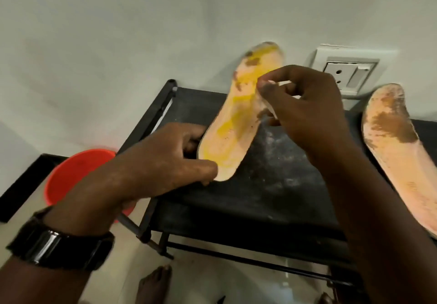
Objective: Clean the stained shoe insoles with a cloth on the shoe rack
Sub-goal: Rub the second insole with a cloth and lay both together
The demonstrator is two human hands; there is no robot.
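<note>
- Pale grey wall (118, 43) fills the background, with a white socket (350, 72) set in it just beyond the right hand's knuckles.
- Below both hands stands the black shoe rack (272, 185). Its dark top shelf is dusted with pale smears under the right palm.
- The left hand (165, 159) grips the heel end of the stained insole (236, 119). The thumb (203, 166) lies curled over the near edge and the other fingers are tucked behind and under the heel.
- This insole is lifted off the shelf and tilted, and runs from the left fingers up to the right fingertips and past them toward the wall.
- It is peach-coloured, with a yellow stain down its middle and brown patches near the toe and along the edge by the right fingers.
- The right hand (305, 107) has its fingers curled, with thumb and forefinger (267, 84) drawn tight together at the insole's right edge near the forefoot.
- A small pale scrap shows between those fingertips. I cannot tell what it is.
- The second insole (397, 152) lies on the rack to the outer side of the right wrist, well apart from the fingers. Brown staining covers its toe half.
- An orange-red tub (71, 176) sits on the floor beside the rack, behind the left wrist.
- A black watch (61, 249) circles the left wrist.
- A bare foot (156, 282) shows on the floor below the left forearm.
</note>
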